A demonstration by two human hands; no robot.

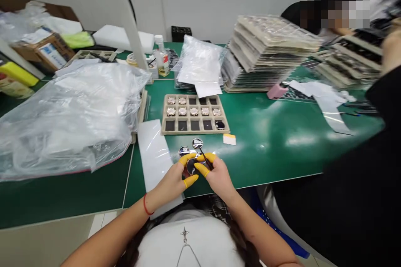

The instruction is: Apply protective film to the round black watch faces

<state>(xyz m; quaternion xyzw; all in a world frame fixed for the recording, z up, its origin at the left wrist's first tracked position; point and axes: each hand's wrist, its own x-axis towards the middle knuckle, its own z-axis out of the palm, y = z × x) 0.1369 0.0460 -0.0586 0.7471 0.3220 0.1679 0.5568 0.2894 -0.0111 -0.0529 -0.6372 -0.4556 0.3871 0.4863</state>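
Observation:
Both my hands wear yellow finger cots and meet over the near edge of the green table. My left hand pinches a small dark round part from the left. My right hand grips the same part and also a thin dark stick tool. Two more round shiny parts lie on the table just beyond my fingers. Farther back sits a beige compartment tray with several round metal parts in its upper rows and one dark part at its lower right.
A large crumpled clear plastic bag fills the left. A white sheet lies beside my left hand, a small white-yellow block right of the tray. Stacked trays and bagged sheets stand behind. Another person in black sits at the right.

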